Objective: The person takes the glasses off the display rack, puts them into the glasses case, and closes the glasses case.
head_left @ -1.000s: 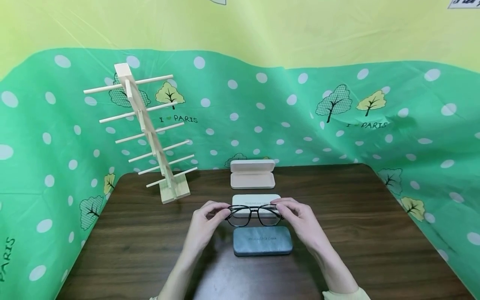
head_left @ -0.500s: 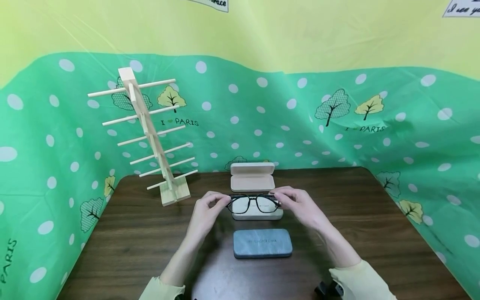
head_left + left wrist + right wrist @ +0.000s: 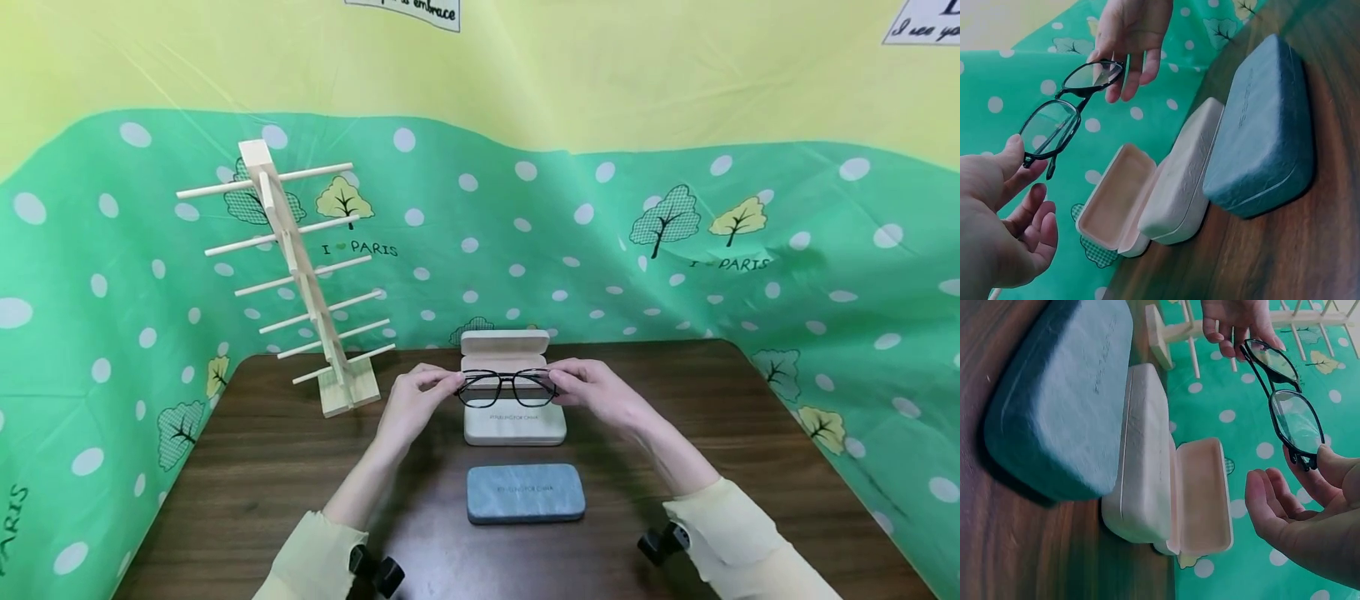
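Black thin-framed glasses [image 3: 508,388] held in the air by both hands, one at each end. Left hand [image 3: 412,408] pinches the left end of the frame between thumb and fingertips; right hand [image 3: 592,390] pinches the right end likewise. Wrist views agree: thumb on the frame corner, other fingers loosely curled below.

Glasses' long axis runs left-right, parallel to the table's far edge, lenses facing the person, level. They hover above the gap between the closed cream hard case [image 3: 514,423] and the open cream hard case [image 3: 505,354], clear of both. The open case lies just behind the closed one, toward the far edge, its lid standing up at the back and its tray empty; its long axis matches the glasses'. So the open tray sits just ahead of and below the frame, both hands about equally near it.

Grey-blue closed hard case [image 3: 526,493] sits nearer the near edge, in line with the other two. Pale wooden rack with horizontal dowels [image 3: 300,275] stands at the far left corner of the dark wood table [image 3: 750,467], well apart from the hands.
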Motion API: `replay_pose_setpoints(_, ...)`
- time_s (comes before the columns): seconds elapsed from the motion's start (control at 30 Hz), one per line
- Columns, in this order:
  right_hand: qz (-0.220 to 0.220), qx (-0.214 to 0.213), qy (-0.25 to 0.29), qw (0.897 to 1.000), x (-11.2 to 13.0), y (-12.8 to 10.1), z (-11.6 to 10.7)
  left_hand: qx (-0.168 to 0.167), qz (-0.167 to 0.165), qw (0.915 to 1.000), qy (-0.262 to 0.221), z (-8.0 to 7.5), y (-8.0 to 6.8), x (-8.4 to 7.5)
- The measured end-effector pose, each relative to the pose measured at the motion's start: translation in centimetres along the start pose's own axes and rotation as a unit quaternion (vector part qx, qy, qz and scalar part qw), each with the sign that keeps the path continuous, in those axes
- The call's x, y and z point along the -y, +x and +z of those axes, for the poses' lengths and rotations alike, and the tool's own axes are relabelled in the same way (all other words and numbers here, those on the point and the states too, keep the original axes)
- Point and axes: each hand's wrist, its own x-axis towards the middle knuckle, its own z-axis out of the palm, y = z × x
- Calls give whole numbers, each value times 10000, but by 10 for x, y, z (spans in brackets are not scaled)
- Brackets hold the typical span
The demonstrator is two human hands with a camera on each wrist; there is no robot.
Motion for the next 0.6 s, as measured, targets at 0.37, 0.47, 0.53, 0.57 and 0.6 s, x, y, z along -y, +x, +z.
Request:
replay_pose_setpoints(0.37, 422, -372, -238, 9981, -9, 27, -7, 488, 315, 9959, 693, 1, 27, 12)
replay_pose_setpoints(0.47, 478, -535, -374, 9967, -13, 35, -8, 522, 325, 9949, 799, 2, 36, 16)
replay_pose_setpoints(0.53, 522, -624, -408, 9959, -15, 40, -9, 526, 333, 9940, 899, 3, 41, 18)
replay_pose_setpoints(0.57, 562, -674, -409, 9953, -15, 43, -9, 531, 340, 9934, 959, 3, 44, 19)
replay_pose_setpoints(0.6, 605, -717, -428, 9947, -16, 46, -9, 555, 310, 9930, 991, 2, 47, 20)
